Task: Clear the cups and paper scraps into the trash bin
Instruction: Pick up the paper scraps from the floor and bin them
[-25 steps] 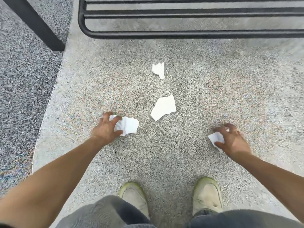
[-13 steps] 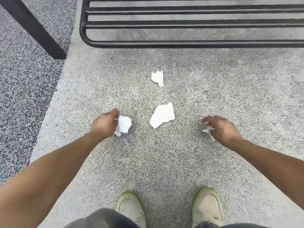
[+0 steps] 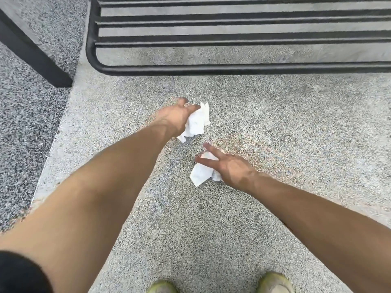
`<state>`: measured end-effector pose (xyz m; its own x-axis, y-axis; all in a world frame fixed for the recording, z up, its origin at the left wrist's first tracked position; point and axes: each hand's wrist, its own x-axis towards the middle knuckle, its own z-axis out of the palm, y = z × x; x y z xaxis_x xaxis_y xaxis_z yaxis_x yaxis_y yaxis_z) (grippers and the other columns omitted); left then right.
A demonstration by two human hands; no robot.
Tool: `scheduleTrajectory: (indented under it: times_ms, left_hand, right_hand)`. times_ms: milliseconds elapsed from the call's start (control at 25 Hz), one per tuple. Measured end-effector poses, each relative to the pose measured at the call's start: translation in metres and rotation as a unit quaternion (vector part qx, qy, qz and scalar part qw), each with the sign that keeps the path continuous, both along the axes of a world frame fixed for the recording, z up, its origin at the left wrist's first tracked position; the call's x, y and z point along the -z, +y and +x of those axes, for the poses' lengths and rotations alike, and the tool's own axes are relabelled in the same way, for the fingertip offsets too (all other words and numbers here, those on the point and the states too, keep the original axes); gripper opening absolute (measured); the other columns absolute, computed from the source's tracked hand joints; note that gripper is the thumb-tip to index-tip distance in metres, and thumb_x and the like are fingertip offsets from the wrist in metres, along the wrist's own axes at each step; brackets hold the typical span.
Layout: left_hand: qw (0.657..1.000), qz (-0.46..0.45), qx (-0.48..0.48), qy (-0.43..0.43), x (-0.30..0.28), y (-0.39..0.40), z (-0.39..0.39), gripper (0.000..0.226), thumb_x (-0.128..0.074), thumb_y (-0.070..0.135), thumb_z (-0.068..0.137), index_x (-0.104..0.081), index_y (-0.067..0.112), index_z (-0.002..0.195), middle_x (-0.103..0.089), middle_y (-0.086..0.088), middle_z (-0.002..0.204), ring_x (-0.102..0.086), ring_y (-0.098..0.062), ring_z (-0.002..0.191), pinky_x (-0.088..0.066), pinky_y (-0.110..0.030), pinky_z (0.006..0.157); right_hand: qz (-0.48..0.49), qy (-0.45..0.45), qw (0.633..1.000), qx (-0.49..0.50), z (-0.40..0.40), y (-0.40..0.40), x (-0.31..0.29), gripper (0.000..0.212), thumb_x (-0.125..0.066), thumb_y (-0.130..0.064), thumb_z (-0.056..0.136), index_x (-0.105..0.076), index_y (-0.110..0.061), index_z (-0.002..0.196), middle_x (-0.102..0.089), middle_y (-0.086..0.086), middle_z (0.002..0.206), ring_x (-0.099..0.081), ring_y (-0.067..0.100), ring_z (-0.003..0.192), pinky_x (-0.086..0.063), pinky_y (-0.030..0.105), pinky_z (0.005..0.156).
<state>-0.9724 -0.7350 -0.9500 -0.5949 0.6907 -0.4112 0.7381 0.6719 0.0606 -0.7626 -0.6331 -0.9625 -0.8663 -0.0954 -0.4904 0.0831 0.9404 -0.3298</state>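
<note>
1. The left hand point(image 3: 176, 118) was at 12 o'clock from the shoes point(image 3: 274, 282), over the floor point(image 3: 296, 127). Its fingers were curled round a crumpled wad point(image 3: 196, 123) of white paper; a further scrap may have lain beneath it, but this could not be told.
2. The right hand point(image 3: 229, 168) was at 1 o'clock, just nearer the shoes than the left. Two fingers point(image 3: 208, 161) were stretched out over a flat scrap point(image 3: 200, 175); whether the hidden fingers held more paper could not be told.
3. No cup or bin was in view. A black metal frame point(image 3: 232, 69) ran across at 12 o'clock, beyond both hands.
4. Handling, as judged: the paper was very light, soft and tearable, and would lie close to the rough floor. The scrap was best taken at a raised edge or corner, then bunched into the palm so that nothing drifted off.
</note>
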Motion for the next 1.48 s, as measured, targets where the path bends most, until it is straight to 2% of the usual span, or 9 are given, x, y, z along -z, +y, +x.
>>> scheduleTrajectory:
  times_ms: [120, 240, 360, 480, 600, 760, 1040, 1160, 1480]
  left_hand:
    - [0.998, -0.042, 0.046, -0.012, 0.015, 0.027, 0.001, 0.118, -0.052, -0.025, 0.071, -0.008, 0.054, 0.146, 0.005, 0.001, 0.163, -0.058, -0.019, 0.075, -0.032, -0.023, 0.033]
    - [0.995, -0.058, 0.085, -0.018, 0.029, 0.046, 0.003, 0.115, -0.055, -0.022, 0.075, -0.006, 0.057, 0.144, 0.006, -0.002, 0.162, -0.060, -0.017, 0.071, -0.036, -0.022, 0.034]
    - [0.994, -0.053, 0.098, 0.002, 0.035, 0.043, 0.006, 0.086, -0.060, -0.009, 0.083, -0.026, 0.042, 0.143, -0.025, -0.010, 0.150, -0.062, -0.019, 0.080, -0.041, -0.021, 0.043]
    - [0.997, -0.029, 0.062, 0.024, 0.036, 0.029, 0.010, 0.060, -0.059, -0.008, 0.085, -0.043, 0.026, 0.131, -0.046, -0.009, 0.115, -0.054, -0.013, 0.066, -0.052, -0.024, 0.052]
    - [0.999, -0.036, 0.027, 0.023, 0.034, 0.020, 0.015, 0.048, -0.052, -0.003, 0.090, -0.047, 0.025, 0.129, -0.049, -0.005, 0.105, -0.055, -0.017, 0.072, -0.052, -0.027, 0.061]
    - [0.999, -0.007, -0.021, 0.023, -0.002, 0.004, 0.027, 0.030, -0.048, 0.009, 0.093, -0.053, 0.021, 0.120, -0.049, -0.003, 0.096, -0.056, -0.020, 0.069, -0.044, -0.031, 0.053]
    - [0.998, 0.051, -0.036, -0.032, -0.187, -0.025, 0.074, 0.027, -0.058, 0.045, 0.092, -0.063, 0.029, 0.112, -0.034, 0.010, 0.079, -0.053, -0.012, 0.075, -0.042, -0.027, 0.058]
    - [0.994, 0.094, -0.049, -0.025, -0.306, -0.020, 0.087, 0.017, -0.060, 0.040, 0.090, -0.067, 0.032, 0.104, -0.053, 0.008, 0.086, -0.050, -0.008, 0.062, -0.033, -0.025, 0.052]
    - [0.972, 0.222, -0.069, -0.043, -0.616, 0.003, 0.104, 0.019, -0.064, 0.024, 0.078, -0.065, 0.033, 0.095, -0.064, 0.005, 0.093, -0.063, -0.022, 0.089, -0.041, -0.030, 0.066]
  right_hand:
    - [0.018, -0.029, 0.999, -0.030, -0.005, -0.004, 0.010, 0.110, -0.058, 0.019, 0.076, -0.015, -0.057, 0.142, 0.015, -0.012, 0.159, -0.049, 0.024, 0.126, -0.051, 0.032, 0.080]
    - [0.019, -0.036, 0.999, -0.035, -0.006, -0.006, 0.018, 0.089, -0.064, 0.011, 0.079, -0.034, -0.046, 0.141, -0.007, -0.009, 0.161, -0.040, 0.027, 0.134, -0.042, 0.043, 0.103]
    - [0.007, 0.001, 1.000, -0.011, -0.003, -0.006, 0.023, 0.055, -0.068, 0.004, 0.078, -0.056, -0.027, 0.122, -0.046, 0.002, 0.137, -0.052, 0.023, 0.111, -0.049, 0.031, 0.088]
    - [-0.009, 0.038, 0.998, 0.042, 0.000, -0.004, 0.023, 0.021, -0.054, -0.007, 0.091, -0.063, -0.016, 0.107, -0.058, 0.009, 0.116, -0.054, 0.026, 0.101, -0.043, 0.031, 0.077]
    - [-0.020, 0.039, 0.995, 0.089, 0.001, -0.003, 0.023, 0.022, -0.049, -0.008, 0.093, -0.065, -0.016, 0.105, -0.060, 0.007, 0.107, -0.053, 0.027, 0.100, -0.041, 0.033, 0.078]
    - [0.013, 0.074, 0.985, 0.155, 0.012, 0.011, -0.008, 0.021, -0.063, -0.012, 0.086, -0.064, -0.028, 0.100, -0.060, -0.006, 0.092, -0.048, 0.018, 0.094, -0.045, 0.034, 0.086]
    - [-0.033, 0.159, 0.957, 0.240, 0.051, 0.033, -0.214, 0.029, -0.058, -0.012, 0.089, -0.064, -0.027, 0.112, -0.057, -0.007, 0.103, -0.061, 0.014, 0.072, -0.056, 0.035, 0.071]
    - [-0.020, 0.189, 0.942, 0.278, 0.062, 0.045, -0.328, 0.025, -0.059, -0.016, 0.090, -0.065, -0.027, 0.111, -0.053, -0.010, 0.097, -0.056, 0.010, 0.069, -0.055, 0.040, 0.077]
    - [0.050, 0.259, 0.899, 0.350, 0.096, 0.087, -0.632, 0.019, -0.059, -0.029, 0.089, -0.063, -0.033, 0.107, -0.043, -0.016, 0.088, -0.049, 0.006, 0.067, -0.038, 0.023, 0.064]
